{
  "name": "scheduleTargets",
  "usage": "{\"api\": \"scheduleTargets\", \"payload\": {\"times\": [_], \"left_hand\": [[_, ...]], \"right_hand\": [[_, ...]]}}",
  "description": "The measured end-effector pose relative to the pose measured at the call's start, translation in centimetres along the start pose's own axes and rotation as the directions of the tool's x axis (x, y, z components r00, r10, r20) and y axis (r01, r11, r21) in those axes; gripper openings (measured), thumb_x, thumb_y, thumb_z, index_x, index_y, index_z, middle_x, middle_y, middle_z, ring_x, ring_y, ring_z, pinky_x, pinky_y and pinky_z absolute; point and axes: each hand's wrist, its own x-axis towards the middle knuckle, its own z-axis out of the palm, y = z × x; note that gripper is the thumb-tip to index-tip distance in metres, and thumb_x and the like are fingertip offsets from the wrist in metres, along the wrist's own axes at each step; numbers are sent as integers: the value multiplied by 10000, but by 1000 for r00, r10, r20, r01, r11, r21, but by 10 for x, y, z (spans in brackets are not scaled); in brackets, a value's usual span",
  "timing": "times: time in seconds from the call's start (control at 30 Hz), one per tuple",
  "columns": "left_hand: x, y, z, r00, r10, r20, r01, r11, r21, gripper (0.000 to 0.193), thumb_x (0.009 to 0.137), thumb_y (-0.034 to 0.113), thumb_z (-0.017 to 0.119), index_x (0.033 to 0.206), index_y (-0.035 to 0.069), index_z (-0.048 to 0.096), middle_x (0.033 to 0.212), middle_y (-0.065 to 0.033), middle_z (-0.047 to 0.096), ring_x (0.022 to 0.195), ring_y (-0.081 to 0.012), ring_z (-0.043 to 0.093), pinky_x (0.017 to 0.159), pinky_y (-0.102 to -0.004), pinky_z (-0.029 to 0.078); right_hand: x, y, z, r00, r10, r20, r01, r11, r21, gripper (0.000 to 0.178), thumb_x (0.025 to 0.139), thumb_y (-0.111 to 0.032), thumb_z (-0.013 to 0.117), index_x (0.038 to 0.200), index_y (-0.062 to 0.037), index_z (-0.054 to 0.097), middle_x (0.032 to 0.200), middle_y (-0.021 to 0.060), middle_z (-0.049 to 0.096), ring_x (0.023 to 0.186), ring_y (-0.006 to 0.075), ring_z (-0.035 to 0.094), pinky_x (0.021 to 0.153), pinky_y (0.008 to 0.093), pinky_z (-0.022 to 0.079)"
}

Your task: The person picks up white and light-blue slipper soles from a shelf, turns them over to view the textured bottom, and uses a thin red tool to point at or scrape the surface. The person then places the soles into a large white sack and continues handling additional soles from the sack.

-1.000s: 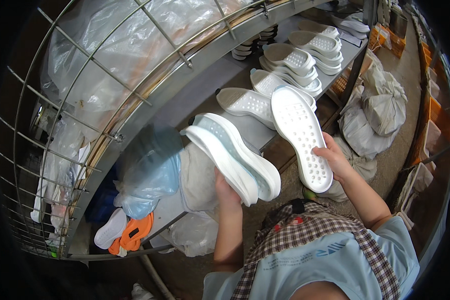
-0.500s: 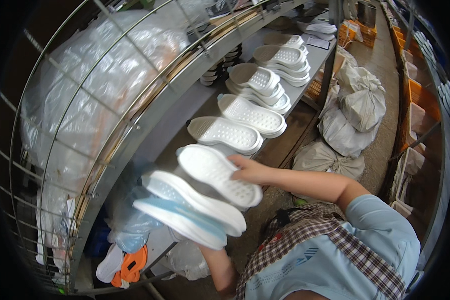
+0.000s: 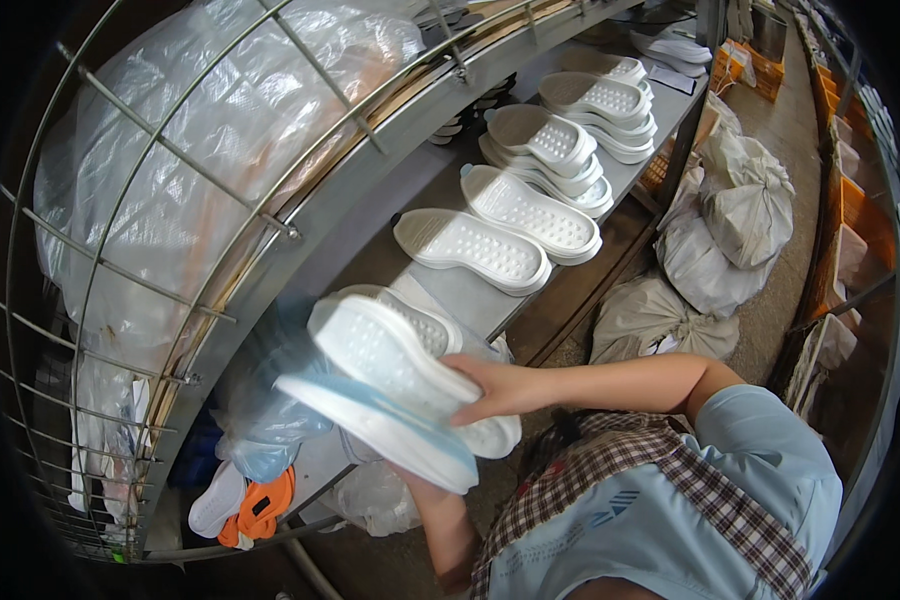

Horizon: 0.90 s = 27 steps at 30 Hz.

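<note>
Right hand is clasping overlapping white soles near one end, overlap obscuring their count | left hand is grasping a blue-banded sole from beneath, fingers hiding | both loads are hanging near the grey shelf's near end | back-edge stack is disappearing behind a metal beam

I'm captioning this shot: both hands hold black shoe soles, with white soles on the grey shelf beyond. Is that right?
Not quite: the held soles are white, one with a pale-blue side, not black, as the head view shows. The left hand and right hand hold them, with white soles on the grey shelf beyond.
</note>
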Motion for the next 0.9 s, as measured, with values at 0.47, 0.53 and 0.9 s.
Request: {"api": "scheduleTargets", "payload": {"times": [0.47, 0.53, 0.9], "left_hand": [[41, 13, 32, 958, -98, 270, 279, 539, -795, 406, 952, 270, 382, 1318, 97, 414, 1250, -139, 520, 1095, -268, 545, 977, -462, 411], [49, 20, 38, 930, 4, 368, 254, 717, -650, 400, 947, 221, 398, 1326, 93, 393, 1171, -116, 572, 1018, -262, 586, 959, -449, 433], [29, 34, 54, 982, 56, -181, -30, 990, 140, 429, 883, 33, 426, 1312, 25, 413, 1344, -156, 292, 1152, -266, 440, 974, -368, 397]], "right_hand": [[-29, -24, -137, 854, 261, -450, -83, 922, 377, 638, 709, 34, 547, 1333, 9, 415, 1134, 67, 571, 982, 113, 576, 886, 256, 451], [-32, -25, -132, 850, 269, -454, -93, 923, 373, 639, 707, 34, 554, 1331, 9, 417, 1137, 67, 571, 991, 115, 573, 889, 259, 450], [-39, -46, -101, 929, 269, -256, -81, 819, 567, 596, 747, 15, 573, 1318, 28, 404, 1193, 115, 548, 1057, 149, 556, 911, 273, 451]]}}
